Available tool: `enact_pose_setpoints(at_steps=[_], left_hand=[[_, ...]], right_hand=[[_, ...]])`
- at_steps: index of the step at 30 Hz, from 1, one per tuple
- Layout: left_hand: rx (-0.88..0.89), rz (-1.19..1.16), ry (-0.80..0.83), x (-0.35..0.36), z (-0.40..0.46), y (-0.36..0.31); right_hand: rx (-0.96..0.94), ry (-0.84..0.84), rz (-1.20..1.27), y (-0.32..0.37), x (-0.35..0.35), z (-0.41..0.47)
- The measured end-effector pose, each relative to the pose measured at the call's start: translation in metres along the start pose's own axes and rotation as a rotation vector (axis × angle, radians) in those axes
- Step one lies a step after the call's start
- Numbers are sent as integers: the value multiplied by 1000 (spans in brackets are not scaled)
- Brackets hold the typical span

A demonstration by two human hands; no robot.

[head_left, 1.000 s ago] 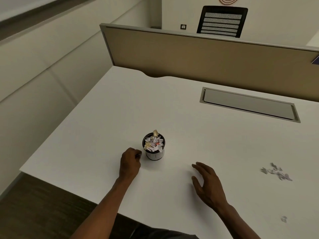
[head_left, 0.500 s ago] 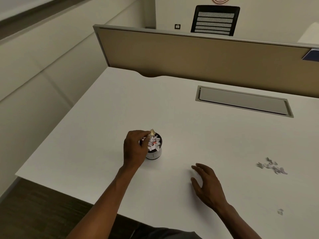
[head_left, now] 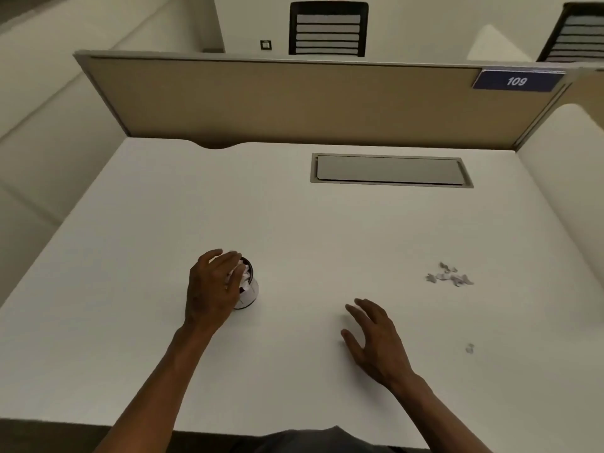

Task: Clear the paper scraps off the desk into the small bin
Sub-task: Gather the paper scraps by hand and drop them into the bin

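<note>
From the head view, the left hand sits left of centre, fingers spread flat over the heaped small bin, pressing on the paper. The right hand rests relaxed, holding nothing, on the desk. A cluster of paper scraps and a stray scrap lie at right. I'd press gently and straight down, or the bin could tip.

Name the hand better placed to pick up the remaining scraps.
Right. The right hand lies open and empty on the scraps' side; the left hand is over the bin, farther away.
</note>
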State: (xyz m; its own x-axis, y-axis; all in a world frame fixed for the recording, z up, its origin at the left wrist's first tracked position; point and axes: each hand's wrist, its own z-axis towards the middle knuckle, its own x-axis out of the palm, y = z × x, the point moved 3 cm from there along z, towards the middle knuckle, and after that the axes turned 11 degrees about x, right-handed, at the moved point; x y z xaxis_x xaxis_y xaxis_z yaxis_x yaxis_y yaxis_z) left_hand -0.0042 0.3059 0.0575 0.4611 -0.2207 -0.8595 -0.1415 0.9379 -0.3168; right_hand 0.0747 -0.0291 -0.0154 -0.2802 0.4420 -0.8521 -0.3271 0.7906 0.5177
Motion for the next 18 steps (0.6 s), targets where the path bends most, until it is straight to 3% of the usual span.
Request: enact_pose_setpoints(at_steps=[4, 7, 13, 18], left_hand=[[36, 23, -65, -13, -16, 23], [56, 57, -83, -18, -16, 37], [107, 21, -62, 18, 2, 2], [150, -74, -138, 39, 17, -47]], right_hand=[[136, -167, 22, -12, -10, -6], [341, -290, -21, -36, -21, -18], [778, -157, -156, -118, -36, -74], [821, -125, -187, -141, -45, -93]])
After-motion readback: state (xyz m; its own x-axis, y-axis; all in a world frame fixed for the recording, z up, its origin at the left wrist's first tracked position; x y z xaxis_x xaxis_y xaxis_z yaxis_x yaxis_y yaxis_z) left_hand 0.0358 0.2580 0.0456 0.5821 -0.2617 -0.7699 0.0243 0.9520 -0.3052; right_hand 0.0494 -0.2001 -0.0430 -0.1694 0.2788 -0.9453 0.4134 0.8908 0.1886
